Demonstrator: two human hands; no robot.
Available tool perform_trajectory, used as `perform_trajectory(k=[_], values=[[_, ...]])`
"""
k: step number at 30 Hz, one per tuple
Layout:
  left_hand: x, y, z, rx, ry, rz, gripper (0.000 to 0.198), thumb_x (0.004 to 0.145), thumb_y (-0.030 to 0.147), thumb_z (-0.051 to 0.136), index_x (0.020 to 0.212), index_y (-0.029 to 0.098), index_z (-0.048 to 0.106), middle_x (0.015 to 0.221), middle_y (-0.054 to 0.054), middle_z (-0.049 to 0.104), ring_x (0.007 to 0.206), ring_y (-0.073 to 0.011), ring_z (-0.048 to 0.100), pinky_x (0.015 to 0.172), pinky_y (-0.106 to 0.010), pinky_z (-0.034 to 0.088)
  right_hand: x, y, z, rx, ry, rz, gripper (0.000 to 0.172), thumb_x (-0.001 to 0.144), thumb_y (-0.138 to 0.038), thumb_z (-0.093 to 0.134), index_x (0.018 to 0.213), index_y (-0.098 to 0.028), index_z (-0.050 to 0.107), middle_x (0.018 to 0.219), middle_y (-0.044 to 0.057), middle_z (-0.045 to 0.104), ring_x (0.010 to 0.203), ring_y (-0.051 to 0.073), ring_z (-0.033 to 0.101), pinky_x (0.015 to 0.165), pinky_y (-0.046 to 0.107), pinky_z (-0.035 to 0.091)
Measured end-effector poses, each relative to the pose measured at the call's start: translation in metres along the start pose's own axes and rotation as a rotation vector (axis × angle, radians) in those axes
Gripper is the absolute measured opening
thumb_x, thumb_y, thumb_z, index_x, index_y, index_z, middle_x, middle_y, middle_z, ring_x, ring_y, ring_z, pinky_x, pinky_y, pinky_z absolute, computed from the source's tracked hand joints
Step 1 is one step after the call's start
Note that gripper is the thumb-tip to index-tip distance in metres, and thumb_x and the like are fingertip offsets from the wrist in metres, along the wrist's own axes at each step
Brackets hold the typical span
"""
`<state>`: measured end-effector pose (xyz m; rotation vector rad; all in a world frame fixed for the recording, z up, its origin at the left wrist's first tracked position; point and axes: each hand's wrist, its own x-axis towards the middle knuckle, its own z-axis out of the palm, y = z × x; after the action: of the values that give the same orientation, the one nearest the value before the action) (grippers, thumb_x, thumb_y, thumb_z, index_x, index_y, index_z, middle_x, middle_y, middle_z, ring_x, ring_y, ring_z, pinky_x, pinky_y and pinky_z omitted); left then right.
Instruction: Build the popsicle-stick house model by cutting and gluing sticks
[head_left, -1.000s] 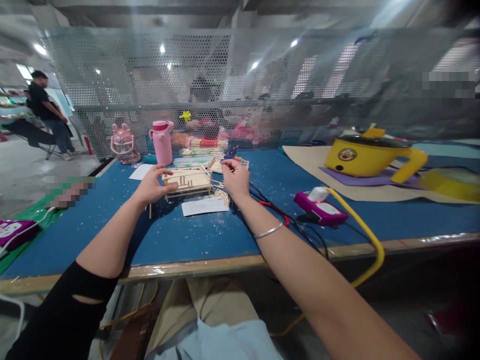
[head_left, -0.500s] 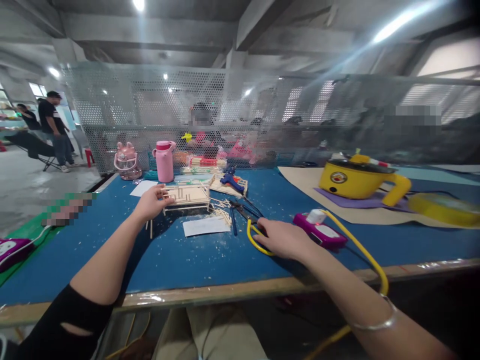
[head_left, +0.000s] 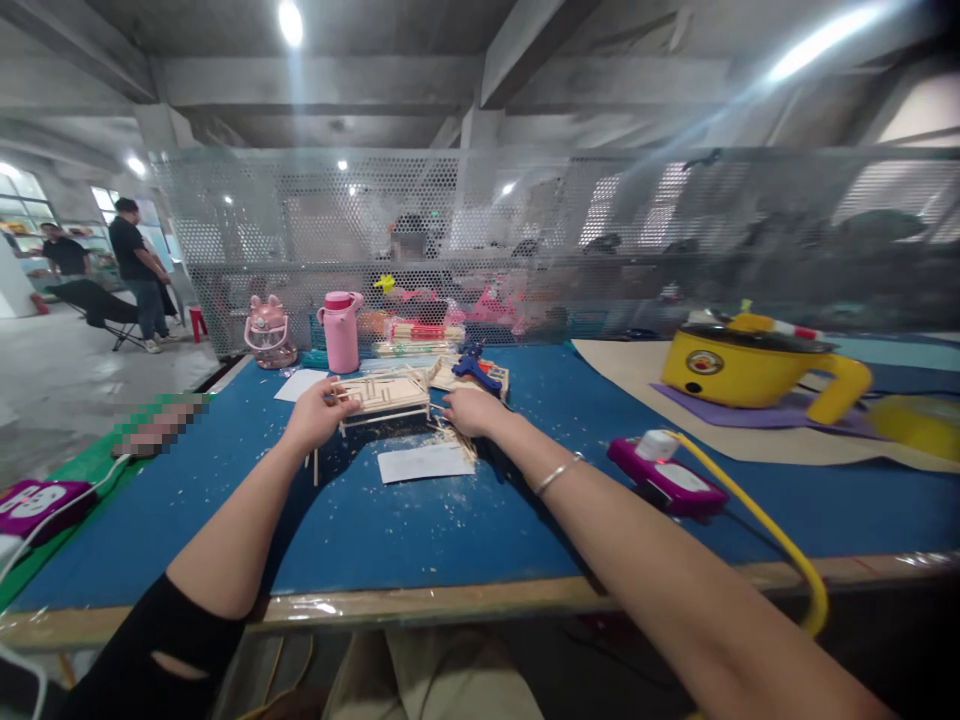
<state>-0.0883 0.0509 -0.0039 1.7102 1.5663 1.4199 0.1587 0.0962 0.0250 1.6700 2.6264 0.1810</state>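
A small frame built of thin wooden sticks (head_left: pixel 386 395) stands on the blue table (head_left: pixel 420 510). My left hand (head_left: pixel 315 415) grips its left end, fingers closed on the sticks. My right hand (head_left: pixel 469 410) reaches down to a loose pile of wooden sticks (head_left: pixel 454 440) just right of the frame, fingers curled low over them; whether it holds one I cannot make out. A white paper (head_left: pixel 424 462) lies in front of the frame. A blue glue gun (head_left: pixel 476 367) rests on a wooden piece behind my right hand.
A pink bottle (head_left: pixel 341 330) and pink bunny cup (head_left: pixel 268 335) stand at the back by the mesh screen (head_left: pixel 525 230). Right: a purple power strip (head_left: pixel 664 478) with yellow cable (head_left: pixel 757 520), and a yellow electric pot (head_left: pixel 750 365). People stand far left.
My right hand left the yellow-handled tool near the power strip and moved back left to the stick pile beside the frame. My left hand stayed on the frame.
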Motion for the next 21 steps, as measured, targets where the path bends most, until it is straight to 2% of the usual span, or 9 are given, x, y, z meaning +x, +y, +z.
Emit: perform_trajectory(k=[2,5,11,16,18,21], values=[[0.000,0.000,0.002,0.030,-0.010,0.018,0.029,0.059,0.037,0.063,0.074,0.013,0.058,0.122,-0.014,0.048,0.085,-0.0207,0.060,0.078,-0.036,0.045,0.012,0.000,0.010,0.019,-0.007,-0.026,0.032,0.081,-0.032,0.041,0.093,-0.014,0.066,0.098,0.014,0.064,0.089,0.021,0.058,0.071,0.026,0.041],[0.001,-0.003,0.005,0.087,-0.019,0.067,0.024,0.062,0.035,0.063,0.073,0.014,0.059,0.122,-0.015,0.048,0.098,-0.0232,0.055,0.086,-0.039,0.041,0.009,0.003,0.019,0.074,0.036,-0.064,0.028,0.079,-0.027,0.043,0.093,-0.019,0.066,0.095,0.009,0.066,0.087,0.018,0.058,0.071,0.024,0.040],[-0.004,0.000,0.010,0.171,0.011,0.112,0.018,0.063,0.030,0.062,0.071,0.014,0.060,0.122,-0.016,0.048,0.113,-0.0244,0.046,0.096,-0.038,0.033,-0.011,0.006,0.020,0.097,0.085,-0.078,0.021,0.071,-0.014,0.048,0.081,-0.016,0.067,0.089,0.009,0.063,0.079,0.016,0.056,0.066,0.021,0.037],[-0.008,0.005,0.013,0.273,-0.013,0.143,0.015,0.065,0.029,0.061,0.067,0.014,0.058,0.123,-0.015,0.046,0.117,-0.0250,0.041,0.098,-0.038,0.030,-0.023,0.011,0.017,0.194,0.105,-0.204,0.013,0.071,-0.014,0.047,0.075,-0.016,0.060,0.072,0.003,0.060,0.064,0.012,0.049,0.056,0.020,0.032],[-0.009,0.005,0.012,0.292,-0.012,0.155,0.017,0.064,0.030,0.061,0.070,0.014,0.057,0.123,-0.015,0.046,0.117,-0.0255,0.041,0.098,-0.038,0.030,-0.028,0.014,0.012,0.260,0.146,-0.228,0.012,0.072,-0.015,0.047,0.076,-0.016,0.058,0.069,0.001,0.058,0.061,0.011,0.047,0.055,0.019,0.031],[-0.012,0.007,0.011,0.297,-0.007,0.177,0.032,0.063,0.032,0.061,0.089,0.014,0.055,0.117,-0.014,0.049,0.113,-0.0248,0.044,0.097,-0.039,0.031,-0.032,0.017,0.002,0.373,0.210,-0.232,0.015,0.078,-0.020,0.044,0.082,-0.016,0.058,0.072,0.001,0.058,0.063,0.011,0.047,0.060,0.020,0.033]])
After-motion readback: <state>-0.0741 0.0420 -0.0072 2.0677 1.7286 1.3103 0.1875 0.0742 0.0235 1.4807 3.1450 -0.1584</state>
